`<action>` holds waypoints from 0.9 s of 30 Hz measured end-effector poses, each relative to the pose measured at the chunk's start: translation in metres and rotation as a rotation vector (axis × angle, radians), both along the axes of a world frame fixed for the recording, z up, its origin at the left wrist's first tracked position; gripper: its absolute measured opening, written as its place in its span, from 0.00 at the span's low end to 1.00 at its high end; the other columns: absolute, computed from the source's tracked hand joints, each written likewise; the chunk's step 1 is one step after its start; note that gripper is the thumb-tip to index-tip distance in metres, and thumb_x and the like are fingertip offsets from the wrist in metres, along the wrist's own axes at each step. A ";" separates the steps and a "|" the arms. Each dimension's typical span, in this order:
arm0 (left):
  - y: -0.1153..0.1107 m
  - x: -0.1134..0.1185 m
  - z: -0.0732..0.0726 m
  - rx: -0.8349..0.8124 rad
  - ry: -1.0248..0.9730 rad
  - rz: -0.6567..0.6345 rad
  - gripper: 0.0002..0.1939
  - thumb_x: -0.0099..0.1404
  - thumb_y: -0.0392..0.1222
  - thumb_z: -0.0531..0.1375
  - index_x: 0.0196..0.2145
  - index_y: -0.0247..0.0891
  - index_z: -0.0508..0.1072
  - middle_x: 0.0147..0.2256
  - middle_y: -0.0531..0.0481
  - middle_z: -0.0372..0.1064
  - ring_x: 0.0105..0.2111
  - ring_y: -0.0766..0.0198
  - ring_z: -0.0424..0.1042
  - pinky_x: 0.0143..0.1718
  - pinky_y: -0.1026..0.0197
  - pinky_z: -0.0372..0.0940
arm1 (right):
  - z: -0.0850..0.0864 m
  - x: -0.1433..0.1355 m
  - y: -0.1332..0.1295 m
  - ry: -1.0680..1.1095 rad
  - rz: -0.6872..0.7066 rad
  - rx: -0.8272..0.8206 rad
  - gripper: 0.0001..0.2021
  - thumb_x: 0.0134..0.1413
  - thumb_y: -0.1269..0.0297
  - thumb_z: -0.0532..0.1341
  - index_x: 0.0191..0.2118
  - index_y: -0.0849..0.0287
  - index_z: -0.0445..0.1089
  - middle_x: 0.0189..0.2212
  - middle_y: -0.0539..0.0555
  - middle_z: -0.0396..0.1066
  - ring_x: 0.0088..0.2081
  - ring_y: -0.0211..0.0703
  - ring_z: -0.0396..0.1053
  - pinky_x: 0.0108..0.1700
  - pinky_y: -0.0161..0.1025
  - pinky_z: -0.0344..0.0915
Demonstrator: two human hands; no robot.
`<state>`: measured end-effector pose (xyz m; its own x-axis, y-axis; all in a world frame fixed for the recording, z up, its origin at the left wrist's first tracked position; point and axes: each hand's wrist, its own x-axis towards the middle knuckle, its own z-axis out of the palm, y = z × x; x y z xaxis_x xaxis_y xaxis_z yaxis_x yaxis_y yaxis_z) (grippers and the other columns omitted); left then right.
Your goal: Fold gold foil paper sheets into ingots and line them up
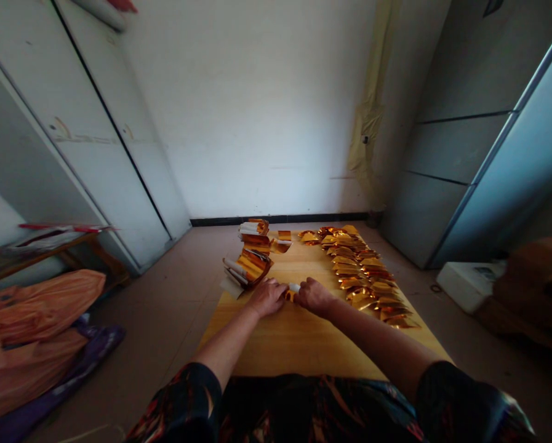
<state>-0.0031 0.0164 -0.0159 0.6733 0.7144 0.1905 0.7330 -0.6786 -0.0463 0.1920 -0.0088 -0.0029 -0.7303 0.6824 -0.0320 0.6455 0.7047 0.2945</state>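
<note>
Low over the wooden table (298, 351), a sheet of gold foil paper (293, 292) with a pale backing is held curled between my two hands. My left hand (269, 298) grips its left edge with fingers closed. On its other side, my right hand (313, 295) pinches the sheet. Left of my left hand lies a stack of gold foil sheets (253, 264), curved and pale on the outside. To the right of my right hand are rows of folded gold foil pieces (349, 267), overlapping along the table's right side.
A smaller bundle of foil sheets (256, 229) lies at the table's far left, with a few loose sheets (282, 245) beside it. White cabinets (95, 123) stand left, a fridge-like grey cabinet (455, 154) right. Orange cloth (36, 332) and a white box (467, 286) flank the table.
</note>
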 end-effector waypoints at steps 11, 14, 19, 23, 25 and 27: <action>0.000 -0.003 -0.002 -0.017 -0.093 -0.076 0.05 0.60 0.39 0.57 0.33 0.42 0.74 0.31 0.50 0.73 0.37 0.61 0.67 0.40 0.59 0.58 | -0.009 0.011 -0.007 0.149 -0.116 -0.022 0.12 0.62 0.68 0.49 0.38 0.61 0.70 0.33 0.58 0.72 0.38 0.44 0.65 0.38 0.38 0.56; 0.004 -0.004 -0.005 -0.035 -0.124 -0.102 0.06 0.61 0.40 0.58 0.33 0.42 0.75 0.31 0.51 0.74 0.35 0.62 0.68 0.39 0.60 0.58 | -0.013 0.013 0.001 0.159 -0.077 -0.013 0.13 0.63 0.67 0.49 0.36 0.61 0.71 0.32 0.56 0.72 0.37 0.43 0.65 0.37 0.38 0.55; 0.007 -0.002 -0.005 -0.037 -0.133 -0.113 0.06 0.61 0.40 0.58 0.34 0.42 0.76 0.31 0.51 0.74 0.34 0.64 0.68 0.37 0.61 0.58 | -0.011 0.012 0.014 0.073 0.043 -0.018 0.12 0.61 0.68 0.52 0.35 0.63 0.72 0.31 0.58 0.72 0.36 0.43 0.65 0.36 0.38 0.55; 0.005 0.002 -0.004 0.013 -0.110 -0.110 0.07 0.62 0.39 0.57 0.33 0.40 0.76 0.31 0.50 0.74 0.35 0.62 0.68 0.37 0.60 0.58 | -0.012 0.011 0.015 0.028 0.094 0.011 0.12 0.60 0.71 0.51 0.34 0.63 0.71 0.30 0.60 0.72 0.35 0.44 0.64 0.36 0.40 0.54; 0.003 0.003 -0.004 0.041 -0.098 -0.114 0.08 0.63 0.39 0.56 0.32 0.39 0.75 0.30 0.49 0.73 0.34 0.62 0.67 0.37 0.60 0.58 | -0.017 0.012 0.014 0.047 0.114 0.044 0.12 0.61 0.71 0.50 0.34 0.64 0.71 0.31 0.60 0.72 0.35 0.44 0.63 0.36 0.40 0.54; 0.001 0.003 -0.004 0.059 -0.098 -0.123 0.09 0.64 0.39 0.55 0.32 0.39 0.75 0.29 0.49 0.72 0.34 0.62 0.67 0.37 0.59 0.58 | -0.024 0.015 0.013 0.081 0.132 0.077 0.12 0.61 0.71 0.50 0.34 0.64 0.70 0.30 0.59 0.71 0.35 0.44 0.63 0.36 0.40 0.54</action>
<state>0.0000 0.0175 -0.0197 0.7311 0.6134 0.2987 0.6475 -0.7618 -0.0205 0.2068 0.0040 -0.0265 -0.8116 0.5788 0.0796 0.5731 0.7620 0.3016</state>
